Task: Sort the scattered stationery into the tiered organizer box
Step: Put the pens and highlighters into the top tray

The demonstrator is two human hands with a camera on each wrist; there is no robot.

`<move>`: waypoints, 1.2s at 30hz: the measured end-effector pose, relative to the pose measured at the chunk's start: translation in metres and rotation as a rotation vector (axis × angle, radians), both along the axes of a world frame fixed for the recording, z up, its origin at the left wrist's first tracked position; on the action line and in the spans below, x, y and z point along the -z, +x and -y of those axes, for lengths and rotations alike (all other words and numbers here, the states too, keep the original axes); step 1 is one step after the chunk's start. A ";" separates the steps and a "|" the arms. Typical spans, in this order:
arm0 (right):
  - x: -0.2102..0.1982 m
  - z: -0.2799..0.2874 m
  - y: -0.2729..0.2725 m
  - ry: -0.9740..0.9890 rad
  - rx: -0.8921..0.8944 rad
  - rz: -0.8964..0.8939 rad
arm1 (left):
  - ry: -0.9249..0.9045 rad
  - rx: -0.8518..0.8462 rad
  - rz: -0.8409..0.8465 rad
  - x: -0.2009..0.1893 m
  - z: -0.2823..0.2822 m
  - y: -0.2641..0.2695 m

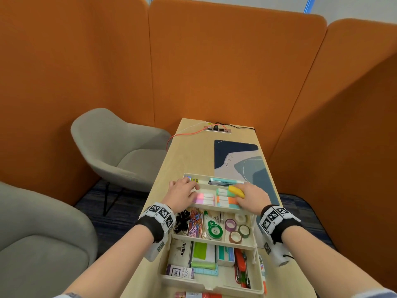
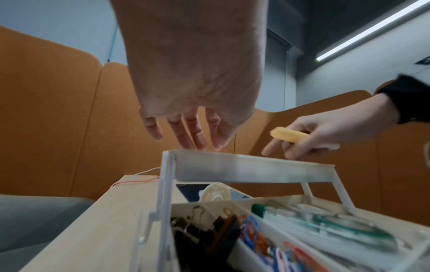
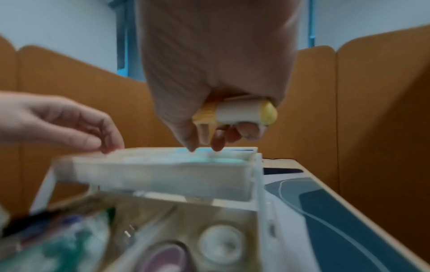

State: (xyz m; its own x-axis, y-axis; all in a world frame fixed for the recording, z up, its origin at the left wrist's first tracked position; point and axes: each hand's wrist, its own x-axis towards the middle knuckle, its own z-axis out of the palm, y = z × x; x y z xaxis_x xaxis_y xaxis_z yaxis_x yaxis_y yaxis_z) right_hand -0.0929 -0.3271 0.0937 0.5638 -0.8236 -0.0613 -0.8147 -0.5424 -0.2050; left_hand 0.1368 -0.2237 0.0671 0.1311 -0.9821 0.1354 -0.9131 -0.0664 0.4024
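Observation:
A cream tiered organizer box [image 1: 256, 269] stands open on the narrow wooden table, its three trays stepped toward me. The top tray [image 1: 205, 176] [image 2: 244, 165] [image 3: 163, 176] holds pastel highlighters and pens. My right hand [image 1: 250, 196] [image 3: 209, 103] hovers over that tray's right side and grips a yellow highlighter [image 1: 236, 191] [image 2: 288, 136] [image 3: 246, 110]. My left hand [image 1: 182, 193] [image 2: 193, 95] reaches over the tray's left side with straight fingers, the tips at its rim. The middle tray [image 1: 251, 237] carries binder clips, paper clips, a green correction tape and washi tape rolls.
The bottom tray [image 1: 214, 284] holds boxes, sticky notes and an orange stapler. Beyond the box lies a blue patterned desk mat [image 1: 240, 160], then a power strip [image 1: 217, 129] with cables. Grey armchairs [image 1: 116, 147] stand left of the table; orange partition panels surround it.

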 end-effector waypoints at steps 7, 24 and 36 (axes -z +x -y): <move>-0.016 -0.022 0.037 0.526 0.162 0.446 | -0.078 -0.045 -0.099 -0.010 -0.004 -0.003; -0.021 -0.034 0.071 0.798 0.007 0.681 | 0.011 0.045 -0.805 -0.034 0.003 -0.008; -0.014 -0.070 0.004 0.432 0.325 0.907 | -0.056 -0.293 -0.892 -0.021 0.025 0.018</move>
